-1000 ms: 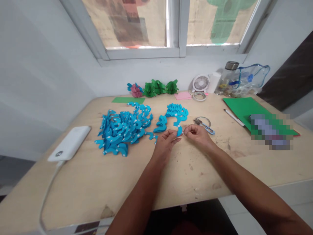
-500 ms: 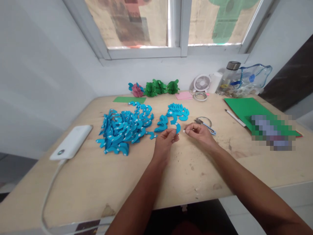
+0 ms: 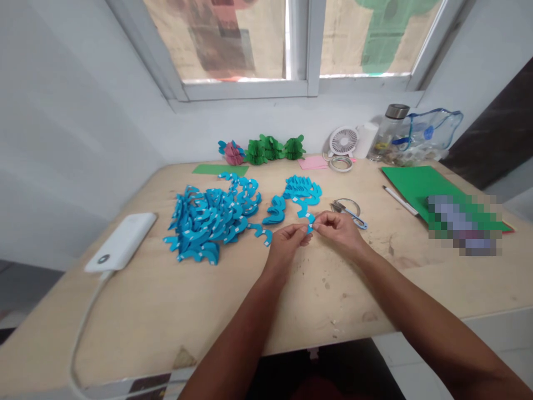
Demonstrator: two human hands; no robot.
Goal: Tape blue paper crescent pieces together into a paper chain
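Observation:
A curvy blue paper cutout (image 3: 303,209) with small white squares on it is pinched between the fingers of my left hand (image 3: 286,244). At the same lower end, the closed thumb and forefinger of my right hand (image 3: 340,232) press against the paper. Left of my hands spreads a large heap of blue paper cutouts (image 3: 204,219), many bearing white squares. One loose cutout (image 3: 262,233) lies beside my left hand. Beyond my hands are a small stack (image 3: 275,210) and another pile of blue cutouts (image 3: 307,189).
A cutter knife (image 3: 352,214) lies by my right hand. Tape (image 3: 340,164), a small fan (image 3: 343,141), and a bottle (image 3: 387,130) stand behind. Green paper (image 3: 416,183) and a pen (image 3: 400,200) are right; a power bank (image 3: 122,241) with its cable is left.
My right hand has brought its pinched fingers, which held a small white bit, left onto the blue cutout. The cutout has shifted slightly right and down with my left hand.

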